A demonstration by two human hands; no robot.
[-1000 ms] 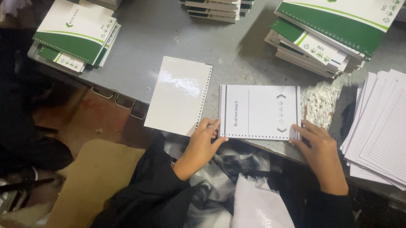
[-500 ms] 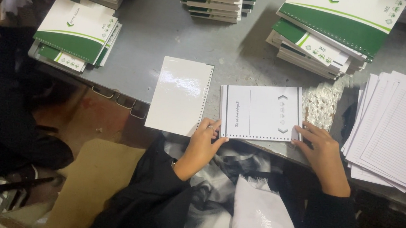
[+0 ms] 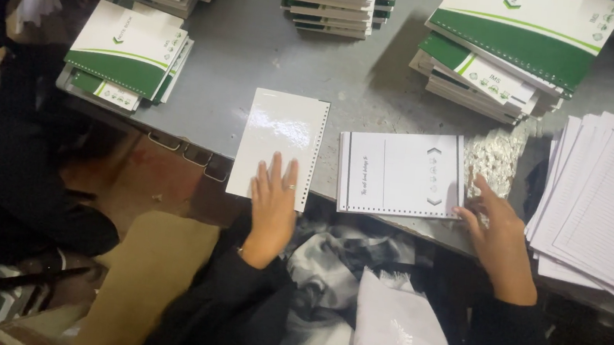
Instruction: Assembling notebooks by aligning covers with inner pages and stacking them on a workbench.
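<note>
1. The left hand (image 3: pixel 273 210) is laid flat, fingers spread, on the near end of a glossy white sheet (image 3: pixel 277 143); nothing is gripped.
2. That white sheet is seen with a punched row of holes down its right edge, and its near end is hung out past the tabletop (image 3: pixel 258 55) edge.
3. The right hand (image 3: pixel 499 240) is placed at the near right corner of a punched page block (image 3: pixel 401 172); the fingertips are pressed against its edge, loosely curled, and a true grip cannot be told.
4. The page block is set flat near the tabletop's front edge, just right of the white sheet, with a small gap kept between them.
5. A crinkled clear wrapper (image 3: pixel 500 157) is spotted just beyond the right hand, beside the block.
6. A fanned stack of lined paper (image 3: pixel 608 205) is found at far right.
7. Green-and-white notebooks (image 3: pixel 510 46) are piled behind the block, more (image 3: pixel 127 58) at the left, and another stack (image 3: pixel 334 3) at the back.
8. A white plastic bag (image 3: pixel 400 335) is seen in the lap, below the tabletop.
</note>
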